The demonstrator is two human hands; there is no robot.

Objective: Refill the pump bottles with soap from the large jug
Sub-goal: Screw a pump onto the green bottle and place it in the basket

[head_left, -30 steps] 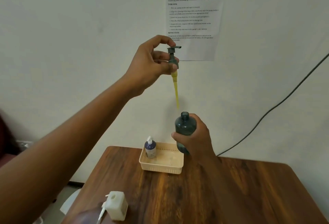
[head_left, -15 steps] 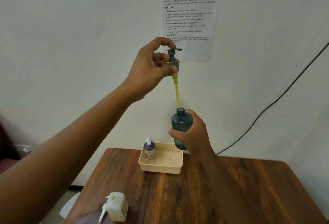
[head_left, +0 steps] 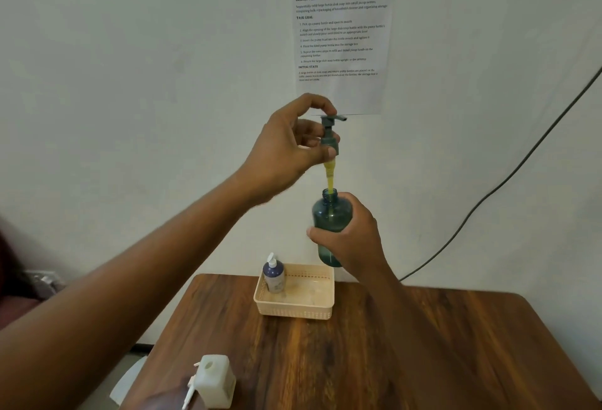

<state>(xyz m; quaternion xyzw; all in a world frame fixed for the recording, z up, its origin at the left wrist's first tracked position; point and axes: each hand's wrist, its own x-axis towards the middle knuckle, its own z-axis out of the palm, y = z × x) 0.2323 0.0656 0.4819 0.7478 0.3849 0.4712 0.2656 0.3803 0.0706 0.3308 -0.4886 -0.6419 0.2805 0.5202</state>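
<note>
My right hand point(head_left: 353, 240) grips a teal see-through pump bottle point(head_left: 330, 214) upright in the air above the table's far edge. Above it, my left hand point(head_left: 286, 149) pinches a grey-green pump head point(head_left: 330, 134) by its collar and top. The pump's yellow dip tube point(head_left: 329, 178) hangs straight down, its lower end inside the bottle's open neck. A small purple pump bottle point(head_left: 273, 276) with a white pump stands in the cream basket point(head_left: 296, 310). A white square bottle point(head_left: 216, 380) with an open hole stands near the table's front left, a loose white pump point(head_left: 189, 391) beside it.
The wooden table point(head_left: 391, 360) fills the lower view; its left edge runs close to the white bottle. A printed task sheet point(head_left: 342, 28) hangs on the wall behind. A black cable point(head_left: 508, 175) slants down the wall at right. No large jug is in view.
The pump head has come down and the teal bottle has risen slightly. The yellow tube's tip, above the neck a second ago, now sits inside the bottle.
</note>
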